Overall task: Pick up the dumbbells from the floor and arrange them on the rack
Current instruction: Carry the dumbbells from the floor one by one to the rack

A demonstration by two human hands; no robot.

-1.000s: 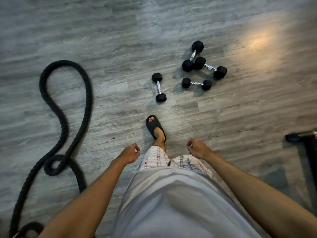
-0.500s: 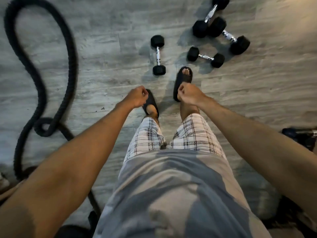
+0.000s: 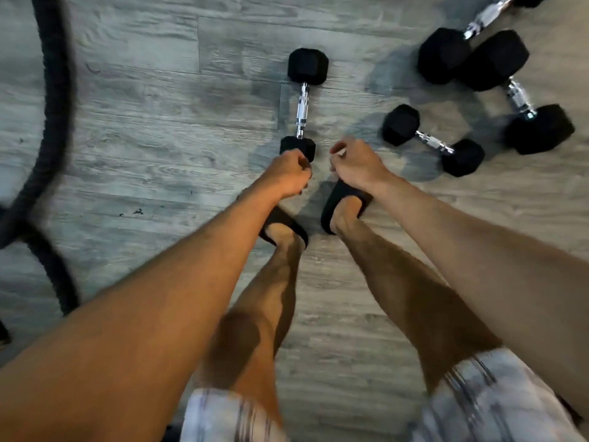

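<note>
Several black hex dumbbells with chrome handles lie on the grey wood floor. One dumbbell point(image 3: 301, 106) lies lengthwise straight ahead. A small dumbbell point(image 3: 433, 141) lies to its right. Two larger dumbbells point(image 3: 518, 94) point(image 3: 462, 36) lie at the top right, touching each other. My left hand point(image 3: 287, 173) hangs over the near head of the middle dumbbell, fingers loosely curled, holding nothing. My right hand point(image 3: 353, 164) hangs beside it, left of the small dumbbell, also loosely curled and empty. No rack is in view.
A thick black battle rope point(image 3: 51, 122) snakes down the left side of the floor. My feet in black sandals point(image 3: 338, 199) stand just behind the middle dumbbell. Bare floor point(image 3: 159, 122) lies between the rope and the dumbbells.
I have stepped forward and bent down; the dumbbells now appear closer and larger. Both hands have dropped toward the floor, reaching the near end of the middle dumbbell.
</note>
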